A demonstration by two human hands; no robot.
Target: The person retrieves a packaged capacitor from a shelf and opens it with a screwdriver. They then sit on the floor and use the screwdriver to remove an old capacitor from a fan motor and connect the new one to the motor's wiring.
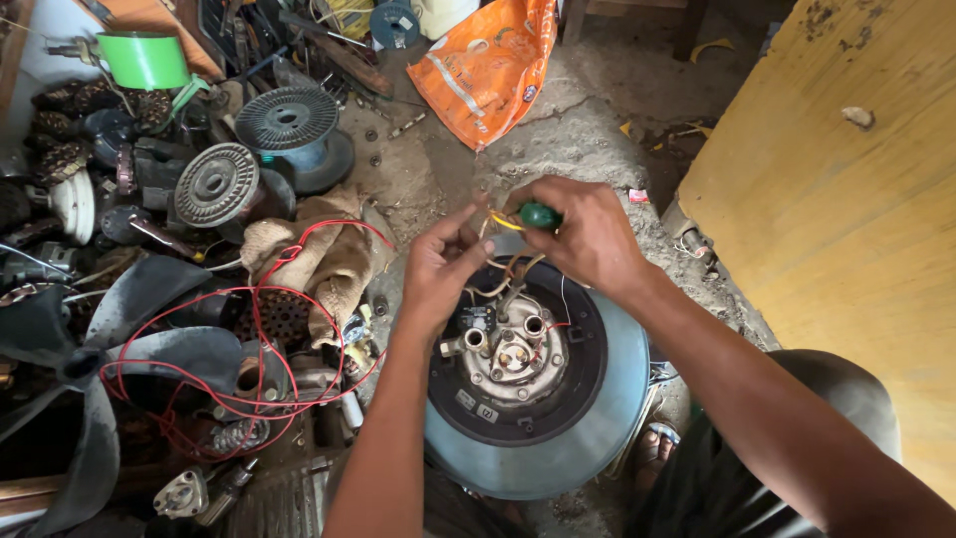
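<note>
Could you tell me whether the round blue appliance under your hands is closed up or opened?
Opened. The blue appliance shows its bare metal motor and loose wires; the right hand holds a green-handled tool.

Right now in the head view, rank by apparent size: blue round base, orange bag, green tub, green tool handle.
1. blue round base, though it is nearest the camera
2. orange bag, partly cut off at the top edge
3. green tub
4. green tool handle, mostly hidden in the right hand

Soft daylight, sharp focus, edge distortion
</note>
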